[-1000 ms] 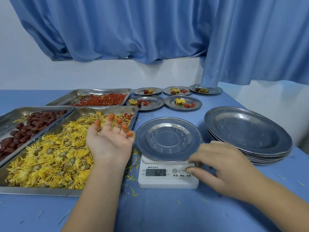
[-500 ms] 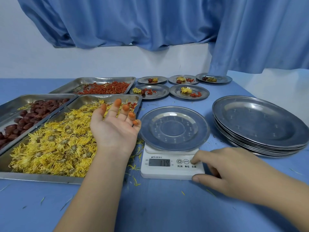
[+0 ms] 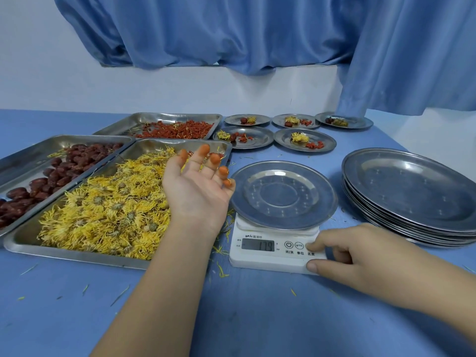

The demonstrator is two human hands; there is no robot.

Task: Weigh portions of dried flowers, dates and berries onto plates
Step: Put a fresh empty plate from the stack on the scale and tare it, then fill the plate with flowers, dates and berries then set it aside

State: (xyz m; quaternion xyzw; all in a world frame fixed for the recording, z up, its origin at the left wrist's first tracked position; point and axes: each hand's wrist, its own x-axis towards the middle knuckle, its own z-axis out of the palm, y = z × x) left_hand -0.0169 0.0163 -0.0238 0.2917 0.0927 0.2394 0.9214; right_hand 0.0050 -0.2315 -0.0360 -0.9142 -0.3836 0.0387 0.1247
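An empty steel plate (image 3: pixel 283 194) sits on a white kitchen scale (image 3: pixel 273 253) whose display reads 179. My right hand (image 3: pixel 360 256) rests at the scale's right front corner, a fingertip on the rightmost button and the thumb against the front edge. My left hand (image 3: pixel 198 186) hovers palm up, fingers spread and stained orange, over the right end of the tray of yellow dried flowers (image 3: pixel 110 207). A tray of dark red dates (image 3: pixel 51 176) lies at the left. Behind it is a tray of red berries (image 3: pixel 177 130).
Several small plates (image 3: pixel 305 140) with mixed portions stand at the back of the blue table. A stack of empty large plates (image 3: pixel 412 194) sits at the right, close to my right hand. Loose petals litter the table. Blue curtains hang behind.
My right hand slid from the plate's rim down to the scale's right corner and buttons. The display dropped from 621 to 179. The left hand stayed raised over the flowers.
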